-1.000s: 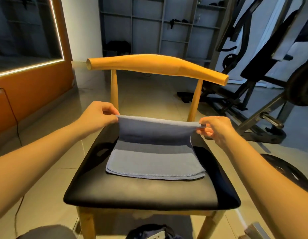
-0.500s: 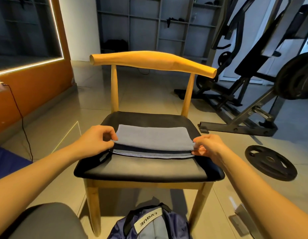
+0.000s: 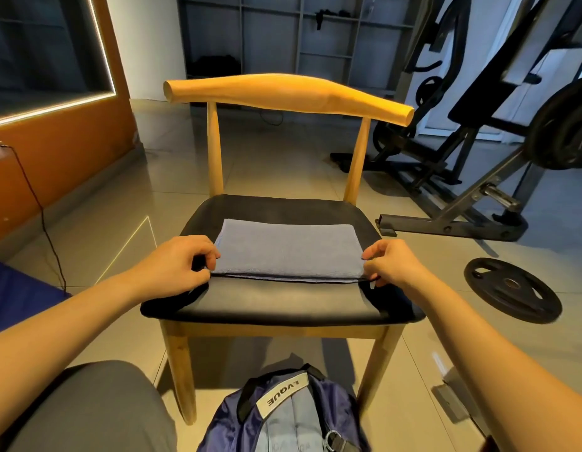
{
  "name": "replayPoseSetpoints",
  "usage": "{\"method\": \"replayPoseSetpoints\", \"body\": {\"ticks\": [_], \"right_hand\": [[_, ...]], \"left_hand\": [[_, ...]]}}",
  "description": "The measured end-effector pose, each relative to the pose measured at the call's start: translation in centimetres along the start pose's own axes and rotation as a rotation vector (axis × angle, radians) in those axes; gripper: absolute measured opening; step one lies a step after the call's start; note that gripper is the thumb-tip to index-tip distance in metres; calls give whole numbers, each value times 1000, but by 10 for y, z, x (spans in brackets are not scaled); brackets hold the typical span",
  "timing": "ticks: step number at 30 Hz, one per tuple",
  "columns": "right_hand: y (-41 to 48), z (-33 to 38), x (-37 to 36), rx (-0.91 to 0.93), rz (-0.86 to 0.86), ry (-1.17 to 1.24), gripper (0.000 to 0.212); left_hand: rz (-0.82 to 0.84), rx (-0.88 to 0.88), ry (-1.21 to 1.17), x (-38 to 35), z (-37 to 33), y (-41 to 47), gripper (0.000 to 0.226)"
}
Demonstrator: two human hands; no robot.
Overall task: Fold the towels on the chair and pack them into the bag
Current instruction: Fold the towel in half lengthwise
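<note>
Folded grey towel (image 3: 288,249) flat mid-seat on the chair (image 3: 276,301), near corners pinched in curled fingers: left hand (image 3: 175,265) at its left end, right hand (image 3: 390,264) at its right. Bag (image 3: 283,415) on floor below seat front, between the forearms; weight plate (image 3: 511,288) on floor, off right.

Item count, head view:
- Chair (image 3: 283,93): 1 unit — front legs (image 3: 180,373) visible: 2; back posts (image 3: 214,148): 2.
- Folded towel (image 3: 288,247): 1, on seat; stacked edges at near side, layer count unreadable.
- Bag (image 3: 283,415): 1, on floor.
- Hands: 2 — left hand (image 3: 175,267) 1, right hand (image 3: 392,264) 1.
- Weight plates clearly countable: 2; floor plate (image 3: 511,288) 1, mounted plate (image 3: 563,125) 1.
- Cable (image 3: 38,203): 1, left side.
- Shelf unit (image 3: 299,34): 1, rear.
</note>
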State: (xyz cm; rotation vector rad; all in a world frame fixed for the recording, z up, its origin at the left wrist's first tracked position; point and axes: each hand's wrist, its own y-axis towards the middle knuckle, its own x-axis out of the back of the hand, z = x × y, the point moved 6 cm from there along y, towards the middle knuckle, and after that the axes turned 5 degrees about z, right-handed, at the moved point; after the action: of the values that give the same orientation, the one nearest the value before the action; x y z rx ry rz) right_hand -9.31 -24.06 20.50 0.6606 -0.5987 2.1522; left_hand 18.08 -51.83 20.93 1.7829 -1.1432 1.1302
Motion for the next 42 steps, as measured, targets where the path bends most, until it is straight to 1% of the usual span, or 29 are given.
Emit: {"method": "replayPoseSetpoints", "body": {"ticks": [2,3,5,7,8,10,11,13,16,18,20,22,24,25,27,28,29,31,32,34,36,38,41,42], "right_hand": [[4,3,2,-5,-25,-58,11],[8,3,4,-4,-60,-69,9],[15,2,5,-10,-137,-75,12],[20,2,2,-19,-162,-124,15],[22,3,0,-19,-146,-163,15],[29,3,-1,-26,-91,-204,12],[33,3,1,-29,-67,-209,14],[41,7,7,-12,-68,-228,28],[58,22,7,110,-98,-232,47],[71,33,-2,191,-76,-204,58],[83,40,-14,230,-10,-225,63],[93,43,-24,217,73,-270,63],[101,46,-25,192,118,-308,56],[106,46,-24,187,124,-300,46],[103,47,-20,157,147,-280,16],[97,48,-17,146,176,-250,22],[95,48,-14,142,211,-200,26],[83,48,-7,85,301,-25,17],[75,50,-4,49,366,86,22],[58,56,-1,-5,465,307,30],[42,62,-1,-16,493,437,28],[28,65,-6,-43,505,566,23],[10,60,-16,-139,532,753,18],[7,55,-20,-165,525,740,18]], "left_hand": [[-12,20,2,3,-3,3,20],[-47,54,-32,5,-4,8,16],[-132,194,-76,9,0,22,11],[-136,385,-56,7,8,39,25],[-98,478,-73,4,12,47,37],[-31,596,-143,-5,21,61,56],[-9,632,-170,-9,25,68,60],[34,695,-185,-16,35,81,65],[68,755,-241,-20,37,90,64],[77,764,-315,-18,22,89,53],[103,757,-327,-18,13,90,39],[120,738,-313,-16,7,88,39],[97,710,-329,-12,6,87,39],[68,697,-358,-9,7,87,35],[-7,664,-434,1,8,90,24],[-44,646,-464,6,8,92,19],[-85,631,-486,12,8,96,17],[-179,602,-519,29,11,111,17],[-205,599,-526,40,13,120,18],[-166,595,-531,58,15,142,21],[-67,578,-538,75,14,162,22],[-7,546,-544,90,11,180,22],[-21,435,-551,103,-1,210,28],[-31,405,-529,101,-4,219,32]]}}
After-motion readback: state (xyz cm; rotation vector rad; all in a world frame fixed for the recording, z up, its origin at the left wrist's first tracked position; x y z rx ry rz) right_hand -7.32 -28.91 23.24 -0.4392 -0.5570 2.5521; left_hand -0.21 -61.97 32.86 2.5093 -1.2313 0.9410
